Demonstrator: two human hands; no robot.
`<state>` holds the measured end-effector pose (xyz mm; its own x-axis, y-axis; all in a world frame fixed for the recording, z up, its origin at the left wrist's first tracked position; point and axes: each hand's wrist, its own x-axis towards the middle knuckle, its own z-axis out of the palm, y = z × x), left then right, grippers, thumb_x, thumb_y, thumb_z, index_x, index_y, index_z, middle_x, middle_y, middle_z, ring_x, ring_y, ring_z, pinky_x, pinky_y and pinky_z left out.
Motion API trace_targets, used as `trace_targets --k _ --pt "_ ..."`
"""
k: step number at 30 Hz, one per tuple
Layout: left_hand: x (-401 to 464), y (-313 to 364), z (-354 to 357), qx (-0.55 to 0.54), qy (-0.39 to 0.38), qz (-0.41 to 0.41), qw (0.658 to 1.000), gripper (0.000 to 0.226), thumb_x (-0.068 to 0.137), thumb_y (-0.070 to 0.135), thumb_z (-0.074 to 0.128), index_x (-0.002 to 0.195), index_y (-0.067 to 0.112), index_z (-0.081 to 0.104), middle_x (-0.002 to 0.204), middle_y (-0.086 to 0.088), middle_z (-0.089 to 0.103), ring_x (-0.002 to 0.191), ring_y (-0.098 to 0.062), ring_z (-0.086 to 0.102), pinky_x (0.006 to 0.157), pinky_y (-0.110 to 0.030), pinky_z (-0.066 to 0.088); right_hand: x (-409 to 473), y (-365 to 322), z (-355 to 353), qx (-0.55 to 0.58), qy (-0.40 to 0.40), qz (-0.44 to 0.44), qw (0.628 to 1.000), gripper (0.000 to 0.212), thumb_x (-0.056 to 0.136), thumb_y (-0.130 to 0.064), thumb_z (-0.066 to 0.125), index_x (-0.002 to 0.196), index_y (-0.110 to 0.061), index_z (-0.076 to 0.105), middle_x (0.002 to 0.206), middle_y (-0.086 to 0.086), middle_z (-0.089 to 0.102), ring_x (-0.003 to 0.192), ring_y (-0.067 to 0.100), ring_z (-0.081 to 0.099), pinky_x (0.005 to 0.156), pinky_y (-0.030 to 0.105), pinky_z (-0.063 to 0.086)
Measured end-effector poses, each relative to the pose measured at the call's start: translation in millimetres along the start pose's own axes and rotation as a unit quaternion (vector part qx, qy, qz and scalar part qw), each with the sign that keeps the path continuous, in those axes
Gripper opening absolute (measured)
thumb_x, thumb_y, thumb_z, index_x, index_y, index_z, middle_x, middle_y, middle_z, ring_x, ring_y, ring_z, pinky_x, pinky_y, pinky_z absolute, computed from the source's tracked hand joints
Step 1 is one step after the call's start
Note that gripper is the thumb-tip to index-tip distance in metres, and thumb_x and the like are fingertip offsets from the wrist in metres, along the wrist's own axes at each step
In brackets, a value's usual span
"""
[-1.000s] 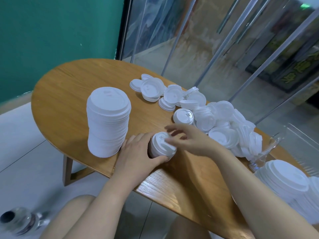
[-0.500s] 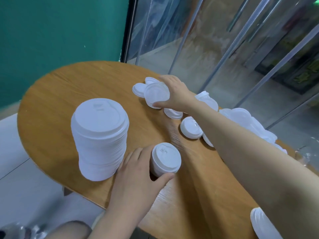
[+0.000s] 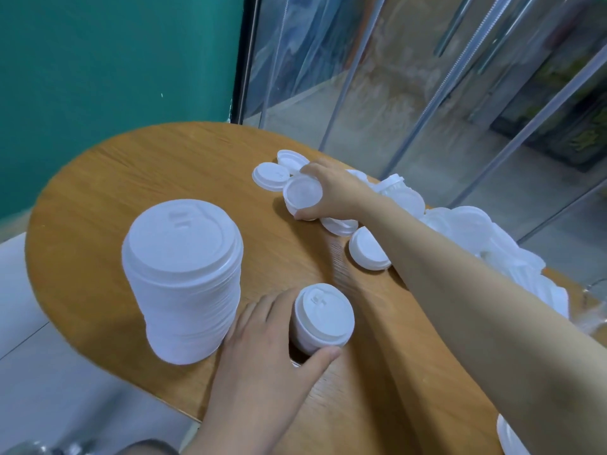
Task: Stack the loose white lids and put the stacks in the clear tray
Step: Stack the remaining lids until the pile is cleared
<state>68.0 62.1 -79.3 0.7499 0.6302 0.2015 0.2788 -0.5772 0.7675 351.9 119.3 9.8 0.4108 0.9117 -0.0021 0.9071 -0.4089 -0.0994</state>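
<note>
My left hand (image 3: pixel 262 353) curls round a small stack of white lids (image 3: pixel 323 318) near the table's front edge, thumb in front, fingers behind. My right hand (image 3: pixel 331 188) reaches across to the far side and grips a white lid (image 3: pixel 302 193), tilted up off the wood. A tall stack of larger white lids (image 3: pixel 182 277) stands just left of my left hand. Loose lids (image 3: pixel 368 249) lie scattered along the far right under and behind my right forearm. The clear tray shows only as a faint edge (image 3: pixel 594 290) at the right.
The oval wooden table (image 3: pixel 138 178) curves away at left and front, with floor below. Glass panels and metal posts stand behind the far edge. Another white lid stack (image 3: pixel 512 438) pokes in at the bottom right corner.
My right hand left the small stack, reached to the far lids and has lifted one, tilting it up. My left hand stays on the small stack. The camera moved closer.
</note>
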Motion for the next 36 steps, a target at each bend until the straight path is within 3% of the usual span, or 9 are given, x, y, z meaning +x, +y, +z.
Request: trace_targets --k 3,10,14,18,22,26,32,36 --pt "-1 2 -2 0.010 -0.001 0.005 1.000 0.067 0.071 0.077 0.065 0.130 0.057 0.038 0.114 0.035 0.046 0.107 0.004 0.040 0.092 -0.020 0.029 -20 1 -2 0.052 -0.001 0.023 0.998 0.085 0.071 -0.056 0.088 0.141 -0.026 0.049 0.132 -0.013 0.049 0.118 0.012 0.048 0.093 0.030 0.039" --pt "-3 5 -3 0.018 0.001 -0.006 1.000 0.065 0.074 0.073 0.069 0.129 0.051 0.044 0.110 0.030 0.048 0.108 0.000 0.043 0.087 -0.020 0.025 -75 -6 -9 0.140 0.000 0.047 0.989 0.089 0.071 -0.053 0.090 0.143 -0.025 0.047 0.137 -0.013 0.050 0.127 0.009 0.046 0.104 0.029 0.040" --pt "-4 7 -4 0.022 0.003 -0.002 1.000 0.065 0.075 0.075 0.067 0.129 0.048 0.044 0.109 0.028 0.049 0.108 -0.004 0.044 0.087 -0.022 0.025 -107 -14 -12 0.190 0.051 0.045 0.979 0.077 0.075 -0.050 0.089 0.137 -0.026 0.052 0.132 -0.016 0.050 0.122 0.003 0.046 0.099 0.022 0.037" --pt "-4 6 -5 0.010 -0.002 -0.002 1.000 0.069 0.076 0.075 0.068 0.134 0.044 0.046 0.114 0.028 0.050 0.111 -0.006 0.044 0.089 -0.023 0.027 -138 -23 -13 0.253 0.131 0.046 0.957 0.064 0.072 -0.050 0.086 0.125 -0.027 0.059 0.125 -0.009 0.056 0.119 0.011 0.051 0.096 0.022 0.040" --pt "-4 7 -8 0.004 -0.011 0.004 1.000 0.067 0.077 0.072 0.066 0.134 0.045 0.047 0.111 0.026 0.050 0.107 -0.006 0.042 0.087 -0.026 0.029 -174 -34 -10 0.302 0.190 0.059 0.932 0.069 0.071 -0.037 0.084 0.132 -0.030 0.053 0.128 -0.022 0.053 0.119 0.007 0.046 0.090 0.006 0.036" --pt "-5 7 -9 -0.004 -0.012 0.004 1.000 0.068 0.075 0.069 0.070 0.134 0.045 0.048 0.110 0.026 0.051 0.105 -0.006 0.041 0.087 -0.026 0.030 -200 -42 -1 0.382 0.187 0.069 0.902 0.071 0.079 -0.018 0.088 0.135 -0.033 0.048 0.134 -0.018 0.055 0.122 0.003 0.055 0.090 0.019 0.048" --pt "-3 6 -8 -0.002 -0.014 0.005 1.000 0.068 0.073 0.069 0.069 0.134 0.046 0.048 0.111 0.024 0.053 0.108 -0.009 0.044 0.087 -0.026 0.029 -212 -53 8 0.456 0.176 0.060 0.870 0.079 0.074 -0.023 0.089 0.140 -0.034 0.048 0.130 -0.002 0.063 0.119 0.016 0.065 0.098 0.041 0.057" --pt "-3 7 -8 -0.001 -0.014 0.003 1.000 0.067 0.073 0.068 0.070 0.133 0.047 0.048 0.111 0.024 0.054 0.108 -0.009 0.044 0.086 -0.027 0.029 -214 -55 15 0.455 0.168 0.059 0.873 0.072 0.075 -0.024 0.089 0.137 -0.028 0.054 0.131 0.003 0.064 0.117 0.021 0.066 0.100 0.053 0.054"
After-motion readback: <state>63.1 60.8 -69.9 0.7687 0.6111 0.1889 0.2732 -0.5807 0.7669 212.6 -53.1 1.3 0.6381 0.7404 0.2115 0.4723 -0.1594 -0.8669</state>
